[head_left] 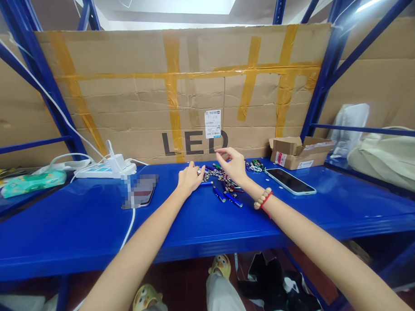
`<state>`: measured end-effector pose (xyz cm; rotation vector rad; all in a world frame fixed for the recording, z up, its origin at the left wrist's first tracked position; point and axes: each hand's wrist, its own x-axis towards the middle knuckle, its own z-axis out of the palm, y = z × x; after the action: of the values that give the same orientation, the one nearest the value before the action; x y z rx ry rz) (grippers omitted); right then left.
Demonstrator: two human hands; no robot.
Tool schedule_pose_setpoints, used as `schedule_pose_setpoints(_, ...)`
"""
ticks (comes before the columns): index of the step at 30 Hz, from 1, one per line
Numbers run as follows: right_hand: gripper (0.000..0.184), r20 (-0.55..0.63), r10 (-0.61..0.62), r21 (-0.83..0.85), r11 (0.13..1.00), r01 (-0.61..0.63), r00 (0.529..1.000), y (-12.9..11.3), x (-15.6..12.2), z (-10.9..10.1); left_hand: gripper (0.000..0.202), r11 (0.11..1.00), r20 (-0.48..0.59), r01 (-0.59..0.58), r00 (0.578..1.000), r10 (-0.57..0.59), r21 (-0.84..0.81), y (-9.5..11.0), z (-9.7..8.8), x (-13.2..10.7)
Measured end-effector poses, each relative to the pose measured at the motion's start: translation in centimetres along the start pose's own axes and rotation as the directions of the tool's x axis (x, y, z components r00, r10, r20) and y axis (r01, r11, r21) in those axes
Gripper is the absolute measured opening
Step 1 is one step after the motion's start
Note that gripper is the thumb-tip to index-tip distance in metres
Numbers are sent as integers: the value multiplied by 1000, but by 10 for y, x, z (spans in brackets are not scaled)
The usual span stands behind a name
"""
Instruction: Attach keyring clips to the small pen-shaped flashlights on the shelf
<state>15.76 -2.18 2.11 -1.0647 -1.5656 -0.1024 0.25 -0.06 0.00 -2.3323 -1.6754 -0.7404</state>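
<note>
A pile of small metal key-ring parts and blue pen-like pieces (pixel 222 181) lies on the blue shelf (pixel 94 223) in front of a taped cardboard sheet marked LED. My left hand (pixel 189 178) rests on the pile's left edge with its fingers curled over the small parts. My right hand (pixel 232 163) hovers above the pile, thumb and forefinger pinched together; what they hold is too small to make out. A beaded bracelet (pixel 262 199) circles my right wrist.
A phone (pixel 290 180) lies right of the pile, beside an open cardboard box (pixel 297 152). A second phone (pixel 140 190) on a white cable and a power strip (pixel 104 169) sit to the left. A green packet (pixel 33 182) is far left, bags far right.
</note>
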Motion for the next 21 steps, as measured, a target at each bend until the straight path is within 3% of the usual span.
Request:
schedule_pose_setpoints(3, 22, -3, 56, -143, 988, -56, 998, 11, 4, -7, 55, 1000, 10, 10, 1000, -10, -1, -1, 1, 1)
schedule_pose_setpoints(7, 19, 156, 122, -350, 935, -61, 980, 22, 4, -8, 53, 999, 47, -28, 998, 29, -27, -2, 2, 2)
schedule_pose_setpoints(10, 21, 306, 149, -416, 909, -9, 940, 28, 1, -5, 52, 994, 79, -98, 992, 101, -52, -2, 1, 3)
schedule_pose_setpoints(15, 28, 522, 176, -461, 881, 102, 835, 42, -2, 2, 52, 986, 63, -164, 984, 165, -12, 0, -2, 1)
schedule_pose_setpoints(18, 31, 586, 188, -474, 868, 145, 789, 46, -3, 4, 51, 986, 49, -165, 985, 165, -6, 1, -2, 0)
schedule_pose_setpoints(21, 28, 599, 196, -487, 859, 159, 776, 45, -2, 4, 51, 985, 31, -171, 985, 171, 18, 2, -1, -1)
